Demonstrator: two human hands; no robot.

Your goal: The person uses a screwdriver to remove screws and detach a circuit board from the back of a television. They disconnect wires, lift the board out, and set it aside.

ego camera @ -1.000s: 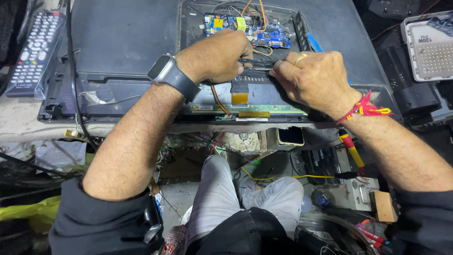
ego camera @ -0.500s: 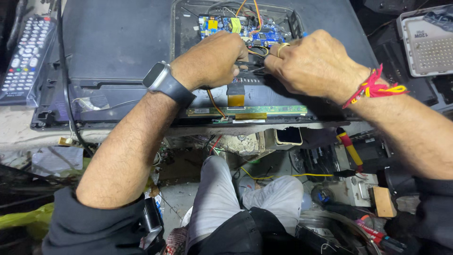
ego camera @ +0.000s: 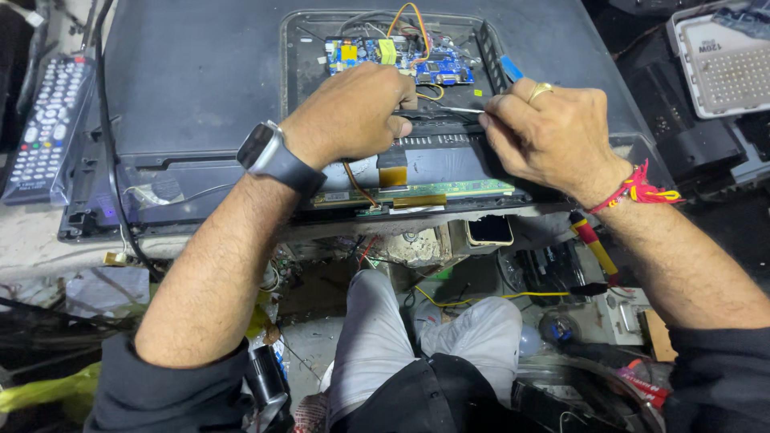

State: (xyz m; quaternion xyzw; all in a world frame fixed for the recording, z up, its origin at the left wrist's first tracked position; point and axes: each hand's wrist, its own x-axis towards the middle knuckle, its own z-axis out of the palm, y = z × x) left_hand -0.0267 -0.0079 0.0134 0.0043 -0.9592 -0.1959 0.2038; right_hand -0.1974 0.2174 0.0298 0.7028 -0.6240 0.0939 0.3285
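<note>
From the head view, a flat dark television (ego camera: 200,88) lies back-up on the bench with its rear hatch open, showing a blue circuit board (ego camera: 401,56) bearing yellow rectangular stickers and orange and yellow wires, and below it a narrow green strip board (ego camera: 417,192) with an amber ribbon. The left hand (ego camera: 349,112), smartwatch on its wrist, is curled shut over the hatch, while the right hand (ego camera: 553,132), ringed and red-threaded, pinches a thin metal tool (ego camera: 457,110) between them. A grey remote (ego camera: 40,128) in clear plastic lies at the far left, and a white perforated lamp panel (ego camera: 722,64) sits at the upper right.
</note>
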